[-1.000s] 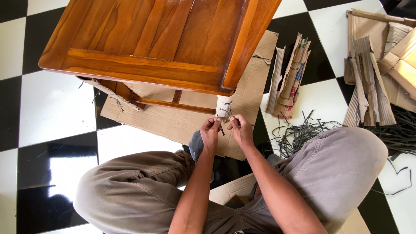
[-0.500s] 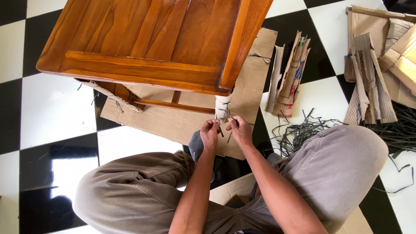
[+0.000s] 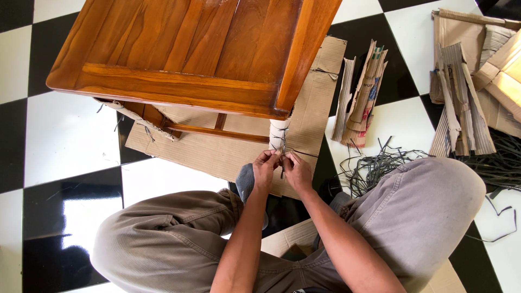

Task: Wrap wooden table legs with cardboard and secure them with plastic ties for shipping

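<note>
Hands have closed in since a moment ago: my left hand [image 3: 265, 165] and right hand [image 3: 297, 169] now meet, fingertips pinching the ends of a dark strap [image 3: 282, 163] against the wrapped leg [image 3: 279, 135] of the wooden table [image 3: 184, 49]. Half a second back they were apart, each holding an end. I judge the tie is being cinched. Cardboard sheet [image 3: 217, 154] lies beneath on the checkered floor [image 3: 65, 135]; loose straps [image 3: 374, 163] sit near my right knee.

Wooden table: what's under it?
Under the wooden table lies flattened cardboard, with a crossbar and a paper-wrapped leg the hands tie. The tabletop hides the rest.
</note>
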